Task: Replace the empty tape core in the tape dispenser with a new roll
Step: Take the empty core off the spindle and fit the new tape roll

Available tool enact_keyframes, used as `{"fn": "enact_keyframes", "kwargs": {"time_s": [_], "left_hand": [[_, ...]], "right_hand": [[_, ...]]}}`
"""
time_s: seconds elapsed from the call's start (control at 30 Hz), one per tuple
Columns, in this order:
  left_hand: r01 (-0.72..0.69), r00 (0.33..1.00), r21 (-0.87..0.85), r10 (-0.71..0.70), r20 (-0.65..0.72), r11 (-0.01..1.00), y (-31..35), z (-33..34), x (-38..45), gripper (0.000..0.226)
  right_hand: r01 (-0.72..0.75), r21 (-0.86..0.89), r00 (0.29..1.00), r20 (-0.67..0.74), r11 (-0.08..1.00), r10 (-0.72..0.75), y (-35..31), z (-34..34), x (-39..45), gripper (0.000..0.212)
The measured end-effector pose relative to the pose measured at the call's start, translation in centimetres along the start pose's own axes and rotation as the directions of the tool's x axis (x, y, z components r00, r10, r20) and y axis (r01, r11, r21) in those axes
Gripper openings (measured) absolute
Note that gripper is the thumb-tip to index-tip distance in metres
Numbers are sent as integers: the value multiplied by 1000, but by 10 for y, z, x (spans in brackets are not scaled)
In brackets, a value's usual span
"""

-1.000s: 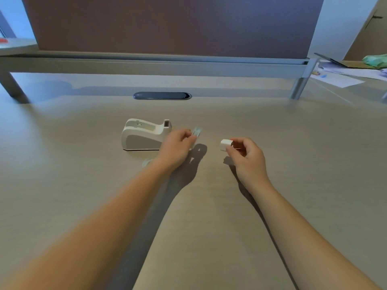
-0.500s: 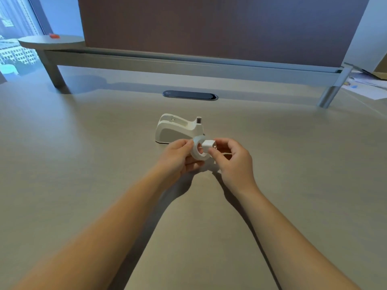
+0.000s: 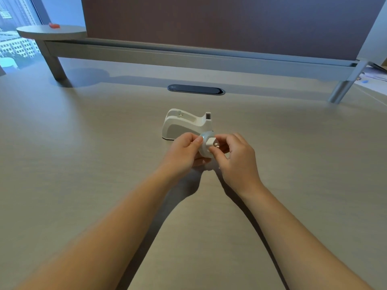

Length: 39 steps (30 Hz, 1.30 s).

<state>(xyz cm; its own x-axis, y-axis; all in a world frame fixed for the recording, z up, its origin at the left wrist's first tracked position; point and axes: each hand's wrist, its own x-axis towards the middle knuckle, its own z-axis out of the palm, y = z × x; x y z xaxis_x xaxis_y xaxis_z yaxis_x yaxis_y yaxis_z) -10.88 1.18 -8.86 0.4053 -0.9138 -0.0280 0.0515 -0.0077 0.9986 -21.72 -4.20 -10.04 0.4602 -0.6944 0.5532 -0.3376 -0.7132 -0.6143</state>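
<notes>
Pale translucent tape roll [image 3: 203,147], white hub [image 3: 211,141]

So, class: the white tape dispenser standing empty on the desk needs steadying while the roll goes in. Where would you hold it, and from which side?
Probably grip the tape dispenser across its two flat side walls, low at the rounded rear end, coming from above and the left. The open cradle on top and the cutter post at the right end must stay free, and both hands are working in front of that end.

A dark grommet [image 3: 196,89] sits in the desk [image 3: 83,164].
</notes>
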Motion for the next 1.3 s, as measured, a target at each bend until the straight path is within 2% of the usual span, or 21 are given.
{"fn": "enact_keyframes", "kwargs": {"time_s": [0.1, 0.2, 0.33, 0.4, 0.47, 0.53, 0.6, 0.7, 0.77, 0.9, 1.1, 1.3], "left_hand": [[-5, 1000, 6, 5, 12, 1000, 1, -3, 1, 23], [23, 997, -76, -17, 73, 997, 5, -8, -1, 23], [72, 984, -227, -32, 175, 971, 12, -11, -3, 26], [90, 982, -245, -45, 185, 965, 14, -10, -3, 27], [95, 980, -238, -49, 190, 967, 14, -9, -4, 27], [88, 980, -224, -44, 194, 970, 13, -9, -4, 27], [80, 980, -203, -41, 193, 976, 14, -10, -4, 28], [60, 978, -168, -25, 205, 984, 13, -11, -4, 26], [37, 979, -138, -8, 205, 990, 11, -12, -4, 16], [-8, 990, -60, 16, 138, 998, 8, -15, 0, 3], [-100, 991, 38, 97, 88, 994, 6, -17, 2, 4], [-157, 987, 55, 156, 32, 986, 4, -11, 0, 7]], "right_hand": [[65, -50, 998, 16, 997, -64, -3, 1, 1, 23], [70, -28, 997, 42, 997, -69, -3, 0, 5, 24], [-150, 224, 989, 44, 963, 144, -6, -3, 7, 24], [-248, 377, 968, 59, 892, 244, -10, -4, 7, 31], [-347, 530, 932, 106, 773, 346, -11, -5, 8, 27], [-447, 591, 889, 211, 672, 406, -11, -6, 9, 10], [-493, 575, 869, 287, 653, 402, -9, -6, 8, 10], [-483, 598, 875, 310, 640, 371, -8, -6, 7, 11], [-458, 617, 889, 298, 640, 348, -7, -6, 7, 11], [-417, 602, 909, 268, 681, 320, -9, -6, 7, 15], [-341, 552, 940, 203, 760, 274, -9, -4, 7, 17], [-316, 554, 949, 175, 770, 264, -7, -1, 7, 19]]}}
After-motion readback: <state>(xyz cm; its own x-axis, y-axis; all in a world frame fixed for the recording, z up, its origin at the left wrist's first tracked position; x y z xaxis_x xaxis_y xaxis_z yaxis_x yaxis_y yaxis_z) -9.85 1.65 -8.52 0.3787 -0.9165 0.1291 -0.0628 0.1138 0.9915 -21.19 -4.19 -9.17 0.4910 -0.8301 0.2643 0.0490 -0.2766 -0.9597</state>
